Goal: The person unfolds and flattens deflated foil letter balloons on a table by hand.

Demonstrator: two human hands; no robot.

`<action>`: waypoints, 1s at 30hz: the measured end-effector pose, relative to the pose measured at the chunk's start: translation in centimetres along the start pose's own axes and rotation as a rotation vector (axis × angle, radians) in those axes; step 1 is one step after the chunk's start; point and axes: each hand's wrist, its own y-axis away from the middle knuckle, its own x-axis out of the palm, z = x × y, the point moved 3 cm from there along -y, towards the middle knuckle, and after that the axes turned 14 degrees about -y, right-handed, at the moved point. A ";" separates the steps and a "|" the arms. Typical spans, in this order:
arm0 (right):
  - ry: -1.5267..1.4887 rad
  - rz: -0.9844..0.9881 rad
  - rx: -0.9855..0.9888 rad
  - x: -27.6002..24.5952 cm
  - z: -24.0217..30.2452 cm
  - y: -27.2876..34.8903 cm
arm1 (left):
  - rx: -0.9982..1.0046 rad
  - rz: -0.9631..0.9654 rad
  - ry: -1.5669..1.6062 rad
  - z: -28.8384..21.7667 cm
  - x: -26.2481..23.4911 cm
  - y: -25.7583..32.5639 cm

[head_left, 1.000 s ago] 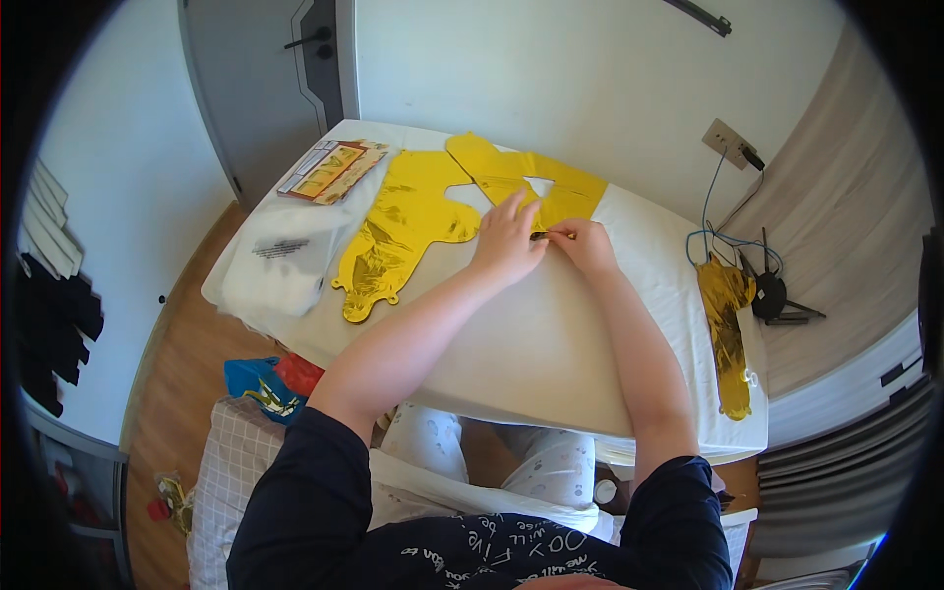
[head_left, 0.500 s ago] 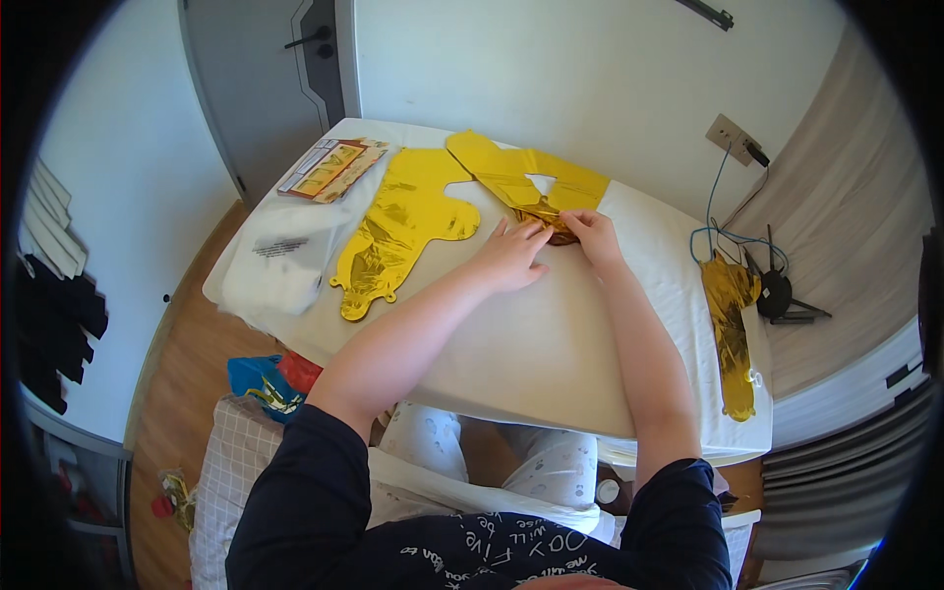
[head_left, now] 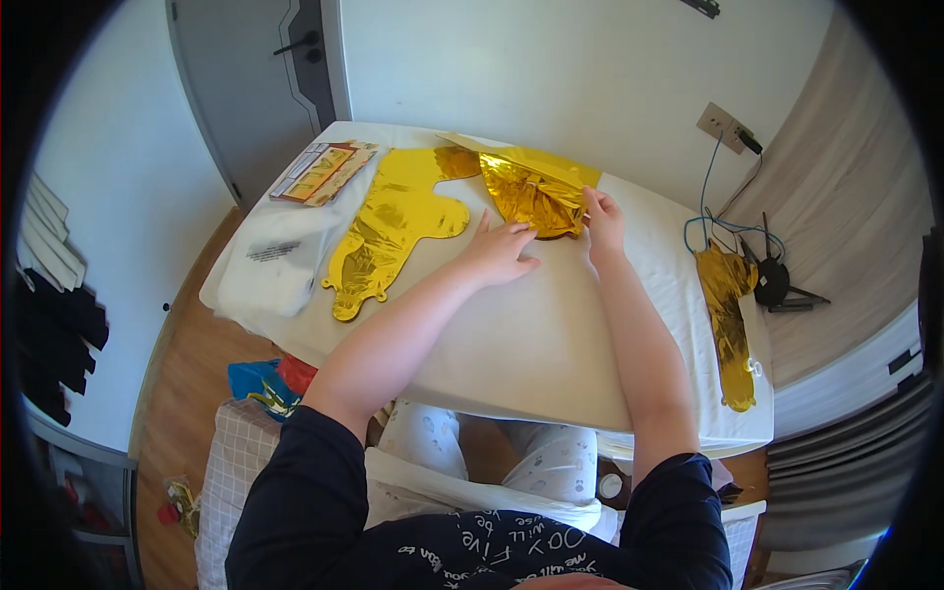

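A shiny gold foil balloon (head_left: 531, 197), flat and partly folded, lies at the far side of the table. My right hand (head_left: 605, 222) pinches its right edge, and the far flap stands raised. My left hand (head_left: 500, 252) rests with fingers spread, fingertips touching the balloon's near corner. To the left, a second flat gold foil balloon (head_left: 393, 216) is spread out, its upper right part meeting the folded one. Another narrow gold foil balloon (head_left: 727, 324) lies along the table's right edge.
A clear plastic bag (head_left: 270, 261) and printed card packaging (head_left: 324, 173) lie on the left of the white-covered table (head_left: 511, 344). A black router (head_left: 772, 285) with blue cable stands at the right, below a wall socket (head_left: 725, 127). A blue bag (head_left: 261, 383) sits below the left edge.
The folded balloon's far flap has lifted and tilted, showing more crinkled foil. My right hand has moved slightly right with its edge; my left hand has drawn back toward the near corner.
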 end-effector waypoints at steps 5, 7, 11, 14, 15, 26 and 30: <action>-0.200 -0.082 -0.090 -2.0 0.9 -1.8 | -0.009 -0.004 0.017 -0.5 -0.3 -0.1; -0.251 -0.080 -0.145 -2.7 2.1 -2.8 | -0.017 -0.029 0.016 -0.5 -0.4 -0.1; -0.277 -0.156 -0.276 -2.3 5.7 -2.2 | -0.032 -0.083 0.018 0.1 -0.3 0.4; -0.208 -0.121 -0.341 -2.0 8.6 -1.5 | -0.045 -0.091 0.013 -0.2 -1.1 0.3; -0.154 -0.091 -0.400 -1.6 9.5 -1.2 | -0.077 -0.096 0.018 0.0 -1.2 0.3; 0.478 0.300 -0.893 5.1 17.6 6.1 | -0.078 -0.438 -0.123 1.4 0.4 -0.3; 0.651 0.439 -0.884 6.2 19.8 9.4 | -0.079 -0.374 -0.055 -0.4 -2.1 -0.3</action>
